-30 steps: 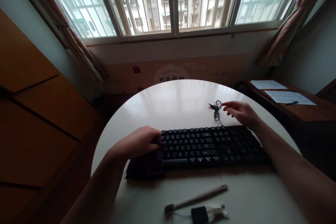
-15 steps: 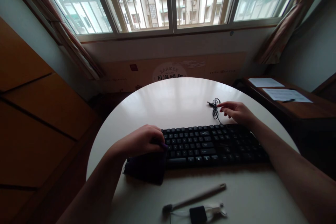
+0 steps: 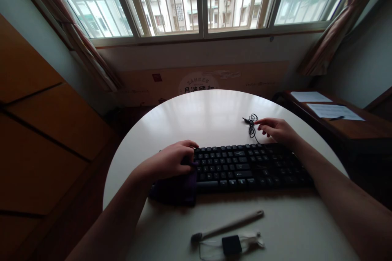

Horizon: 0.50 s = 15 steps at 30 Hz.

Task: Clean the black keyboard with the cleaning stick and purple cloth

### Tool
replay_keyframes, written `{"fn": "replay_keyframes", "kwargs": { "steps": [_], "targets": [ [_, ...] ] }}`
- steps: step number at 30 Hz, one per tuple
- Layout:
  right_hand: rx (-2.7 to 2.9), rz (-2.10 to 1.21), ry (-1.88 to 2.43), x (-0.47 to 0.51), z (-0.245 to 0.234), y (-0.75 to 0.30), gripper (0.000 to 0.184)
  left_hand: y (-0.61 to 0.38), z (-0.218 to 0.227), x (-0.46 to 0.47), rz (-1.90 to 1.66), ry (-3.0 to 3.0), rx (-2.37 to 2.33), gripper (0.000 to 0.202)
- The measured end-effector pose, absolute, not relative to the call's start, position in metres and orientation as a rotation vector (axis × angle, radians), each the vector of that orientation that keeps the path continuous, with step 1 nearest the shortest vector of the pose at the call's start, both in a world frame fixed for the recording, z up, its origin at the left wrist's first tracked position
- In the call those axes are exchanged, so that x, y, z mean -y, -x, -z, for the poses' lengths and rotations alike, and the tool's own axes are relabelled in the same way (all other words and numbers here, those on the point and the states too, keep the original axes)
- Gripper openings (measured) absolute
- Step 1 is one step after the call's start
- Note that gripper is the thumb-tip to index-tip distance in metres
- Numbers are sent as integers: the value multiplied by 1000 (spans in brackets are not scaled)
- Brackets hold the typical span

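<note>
A black keyboard (image 3: 245,167) lies across the round white table (image 3: 208,118). My left hand (image 3: 170,161) is curled over a dark purple cloth (image 3: 180,189) and presses it on the keyboard's left end. My right hand (image 3: 277,129) rests at the keyboard's far right edge, fingers stretched out toward the coiled black cable (image 3: 251,125), fingertips just short of it.
Near the table's front edge lie a long-handled brush (image 3: 228,226) and a small black block in a clear bag (image 3: 232,244). A wooden side table with papers (image 3: 324,110) stands at the right. Wooden panels fill the left; a window runs behind.
My left hand has slid the purple cloth slightly to the right along the keyboard's left end. My right hand has stayed beside the cable.
</note>
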State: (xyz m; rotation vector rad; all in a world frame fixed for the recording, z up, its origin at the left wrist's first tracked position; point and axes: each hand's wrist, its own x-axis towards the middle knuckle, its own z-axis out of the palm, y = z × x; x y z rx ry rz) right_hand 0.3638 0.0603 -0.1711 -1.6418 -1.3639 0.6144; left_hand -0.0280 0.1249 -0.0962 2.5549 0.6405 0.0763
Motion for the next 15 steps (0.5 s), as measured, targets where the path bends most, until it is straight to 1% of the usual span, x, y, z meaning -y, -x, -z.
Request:
{"fn": "replay_keyframes", "kwargs": {
  "steps": [5,9,15],
  "targets": [
    [1361,-619,1652,-60,170,-362,34,30,97,-127,-25,-2540,-655,6],
    [1331,-642,1663,-59,167,-360,33,28,100,-128,-79,-2556,-646,1],
    [1326,-656,1661,-57,165,-358,33,29,102,-128,-103,-2572,-648,2]
  ]
}}
